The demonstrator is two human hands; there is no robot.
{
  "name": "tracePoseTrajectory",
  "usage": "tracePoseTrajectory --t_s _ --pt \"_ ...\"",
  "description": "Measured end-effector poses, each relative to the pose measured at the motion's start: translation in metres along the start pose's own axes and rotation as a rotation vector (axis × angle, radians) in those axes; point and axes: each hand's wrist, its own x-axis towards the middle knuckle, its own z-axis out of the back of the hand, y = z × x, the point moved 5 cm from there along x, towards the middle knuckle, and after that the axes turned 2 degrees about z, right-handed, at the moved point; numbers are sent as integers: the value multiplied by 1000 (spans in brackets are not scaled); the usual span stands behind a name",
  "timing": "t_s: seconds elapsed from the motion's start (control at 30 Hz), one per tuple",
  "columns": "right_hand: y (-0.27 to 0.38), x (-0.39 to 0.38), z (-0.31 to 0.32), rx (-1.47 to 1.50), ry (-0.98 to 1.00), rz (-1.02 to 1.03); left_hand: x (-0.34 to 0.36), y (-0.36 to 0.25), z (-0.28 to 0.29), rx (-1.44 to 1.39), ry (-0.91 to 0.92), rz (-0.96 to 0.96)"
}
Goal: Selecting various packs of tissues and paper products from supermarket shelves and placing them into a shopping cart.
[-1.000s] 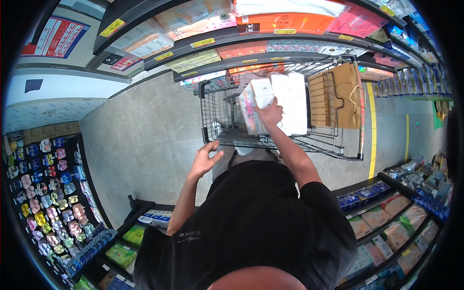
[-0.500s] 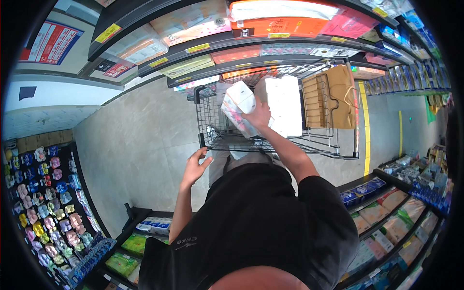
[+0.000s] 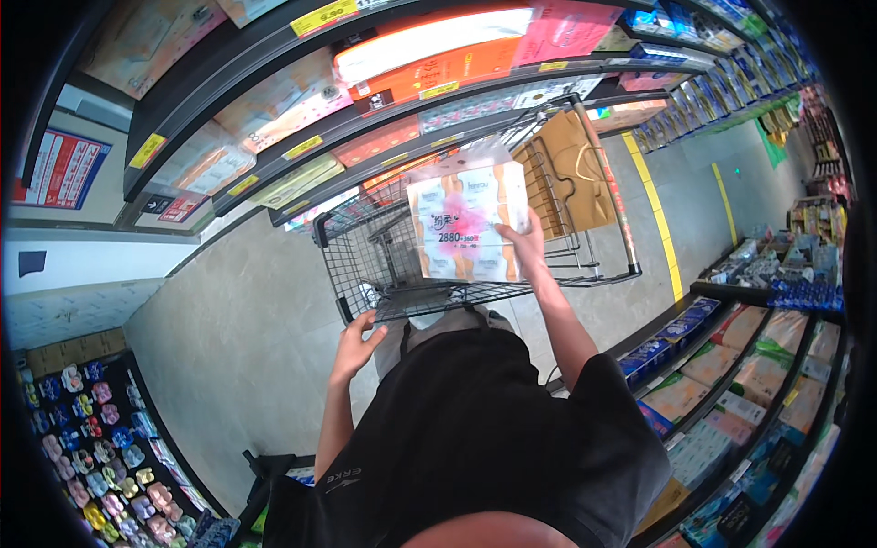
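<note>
My right hand grips the right edge of a plastic-wrapped tissue multipack, white and peach with a pink patch on its broad face. The pack is over the black wire shopping cart, its printed face toward me and clear wrap at its far end. Whether it rests on anything below is hidden. My left hand is open beside the cart's near left corner, thumb apart from the fingers and nothing in it. The fingertips are close to the rim; contact cannot be made out.
A brown paper bag stands at the cart's right end. Beyond the cart, a shelf holds tissue packs in orange, pink and pale wrap. More stocked shelving is at the near right. A rack of colourful slippers stands at the left.
The tissue pack in my right hand has turned from tilted to broad face toward me and shifted right. The white pack beside it is out of sight. My view has swung round.
</note>
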Motion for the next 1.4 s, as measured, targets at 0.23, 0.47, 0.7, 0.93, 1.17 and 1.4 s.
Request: tracePoseTrajectory --t_s 0.23,0.47,0.7,0.93,1.17,1.4 --pt "46 3 39 -7 -76 74 9 -13 -16 13 26 -66" --pt "43 4 9 17 133 76 9 -29 -27 5 26 -90" --pt "36 -27 -104 -561 460 272 -5 -9 -21 -31 -26 -54" --pt "-11 -30 -205 -853 681 655 -31 24 -2 -132 -79 138" --pt "-41 2 -259 -1056 815 738 -47 61 17 -172 -145 237" --pt "-8 25 -251 -937 846 646 -27 77 40 -285 -235 251"
